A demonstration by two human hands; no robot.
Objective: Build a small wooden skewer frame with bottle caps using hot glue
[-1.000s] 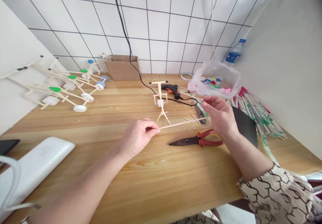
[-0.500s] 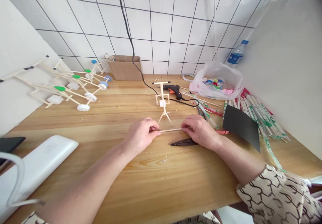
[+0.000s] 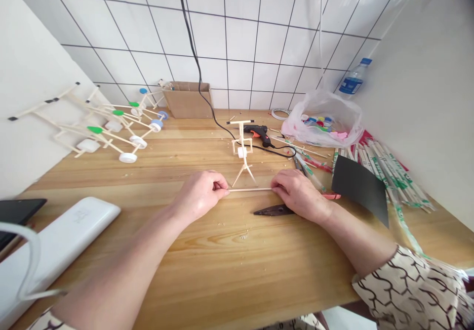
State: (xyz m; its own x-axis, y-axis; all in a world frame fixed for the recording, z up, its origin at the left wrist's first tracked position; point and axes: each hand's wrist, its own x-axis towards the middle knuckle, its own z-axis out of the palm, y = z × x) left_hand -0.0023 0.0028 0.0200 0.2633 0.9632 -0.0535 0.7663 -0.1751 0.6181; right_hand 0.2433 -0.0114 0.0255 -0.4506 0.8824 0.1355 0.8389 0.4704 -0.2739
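A thin wooden stick (image 3: pixel 250 189) lies level between my two hands, just above or on the table. My left hand (image 3: pixel 204 191) pinches its left end, and my right hand (image 3: pixel 297 192) pinches the right end. Right behind the stick stands a small frame of glued sticks (image 3: pixel 242 147), with a white piece in its middle, dark tips on its top bar and two splayed legs toward me. Under my right hand lies a pair of pliers (image 3: pixel 272 210); its dark jaws show, and a red handle end comes out on the other side.
Bicycle-like stick models with bottle-cap wheels (image 3: pixel 128 157) stand at the left. Behind are a cardboard box (image 3: pixel 188 102), a black glue gun (image 3: pixel 261 135) and a bag of caps (image 3: pixel 292 131). Black card (image 3: pixel 359 189) and wrapped chopsticks (image 3: pixel 392 172) lie right; a white power bank (image 3: pixel 74 241) left.
My left hand has slid a little left along the stick, so more of it shows between my hands. The whole view has shifted slightly.
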